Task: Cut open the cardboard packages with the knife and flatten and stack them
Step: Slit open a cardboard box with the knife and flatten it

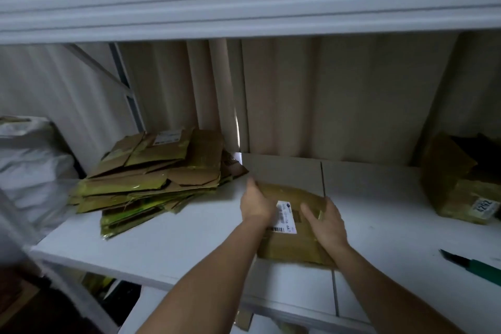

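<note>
Forearms: both are being reached forward from the bottom edge of the view over the white shelf [168,249].
Left hand [256,205]: it is being laid on the left edge of the flattened cardboard package [292,236], fingers bent over that edge; whether the edge is being gripped or only pressed cannot be told.
Right hand [326,225]: it is being pressed flat on the right part of the same package, fingers straight and spread, nothing being clasped.
Flattened cardboard package: it is being held down on the shelf between the two hands, near the front edge, with a white shipping label [286,215] showing between them.
Stack of flattened boxes [151,179]: it is lying at the left of the shelf, well apart from the hands, its pieces fanned unevenly and edged with yellowish tape.
Knife [471,266]: it is lying on the shelf at the far right with a green handle and a dark blade, untouched by either hand.
Uncut box [458,182]: it is sitting at the right rear, its top flaps partly open.
White bags [32,160]: they are being kept at the far left.
</note>
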